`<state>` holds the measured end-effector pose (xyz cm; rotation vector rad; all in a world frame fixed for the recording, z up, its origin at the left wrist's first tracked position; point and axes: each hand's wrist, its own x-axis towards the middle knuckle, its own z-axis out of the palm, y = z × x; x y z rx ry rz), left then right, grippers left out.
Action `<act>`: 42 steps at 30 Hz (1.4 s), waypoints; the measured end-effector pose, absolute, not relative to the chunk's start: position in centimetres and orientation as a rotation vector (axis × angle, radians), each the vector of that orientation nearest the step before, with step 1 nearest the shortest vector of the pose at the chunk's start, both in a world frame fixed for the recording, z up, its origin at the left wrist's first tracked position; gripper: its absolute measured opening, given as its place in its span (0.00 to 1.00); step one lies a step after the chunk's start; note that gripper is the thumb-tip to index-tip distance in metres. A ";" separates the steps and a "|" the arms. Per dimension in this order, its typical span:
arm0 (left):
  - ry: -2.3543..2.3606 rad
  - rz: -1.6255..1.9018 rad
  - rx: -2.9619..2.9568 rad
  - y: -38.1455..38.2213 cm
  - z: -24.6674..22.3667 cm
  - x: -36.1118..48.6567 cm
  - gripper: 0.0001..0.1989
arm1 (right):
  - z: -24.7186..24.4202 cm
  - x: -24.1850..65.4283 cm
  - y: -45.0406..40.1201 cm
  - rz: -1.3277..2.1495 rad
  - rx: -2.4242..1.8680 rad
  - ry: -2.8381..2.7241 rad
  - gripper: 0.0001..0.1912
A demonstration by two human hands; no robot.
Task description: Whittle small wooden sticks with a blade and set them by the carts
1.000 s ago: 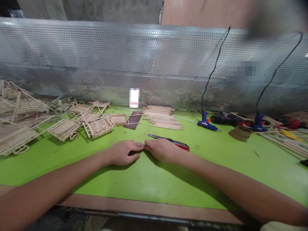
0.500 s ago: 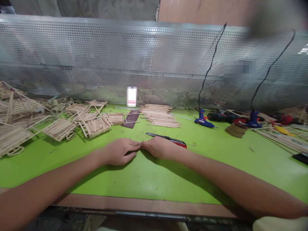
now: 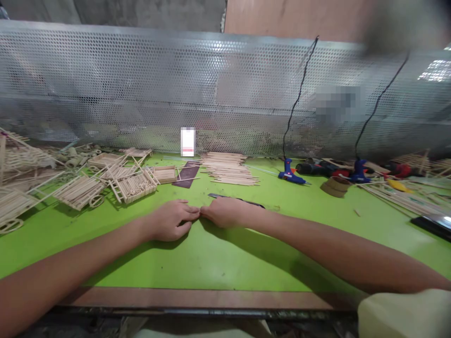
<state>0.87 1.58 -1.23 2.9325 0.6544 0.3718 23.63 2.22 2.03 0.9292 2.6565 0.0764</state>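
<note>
My left hand rests on the green tabletop, its fingers stretched toward the right and the thumb apart from them. Its fingertips meet those of my right hand, which is closed with the fingers curled down at the table. Whatever lies between the right fingertips is too small or hidden to make out. Just behind the right hand lies a utility knife, blade toward the left, its handle partly covered by that hand. Beyond it, thin wooden sticks lie in a loose row.
Small stick-built wooden carts crowd the left side. A dark sheet lies behind my left hand. To the right are two blue glue guns with hanging cords, a brown roll and a black phone-like object. A perforated metal screen closes the back.
The view has shifted slightly, so most things appear a little further left. My right hand now covers more of the knife's handle. Both hands stay together at the fingertips.
</note>
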 end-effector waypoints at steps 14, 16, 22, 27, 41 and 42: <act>0.590 0.641 2.967 1.5 -2.4 2.0 0.14 | 0.4 26.1 2.3 0.131 0.936 2.965 0.10; 0.523 0.677 3.006 1.6 -2.2 1.6 0.14 | -0.1 26.5 2.7 0.209 0.846 3.051 0.08; 0.480 0.608 3.071 1.6 -1.3 0.8 0.13 | -0.9 26.4 2.9 0.213 0.814 3.260 0.12; 0.524 0.593 3.008 1.6 -1.4 0.9 0.11 | 1.3 27.4 3.3 0.107 1.105 3.149 0.15; 0.478 0.573 2.877 1.6 -1.5 2.0 0.11 | 0.8 31.7 2.6 0.029 1.546 2.757 0.14; 0.489 0.572 2.862 1.7 -1.5 1.8 0.11 | 0.9 31.5 2.4 -0.016 1.542 2.766 0.12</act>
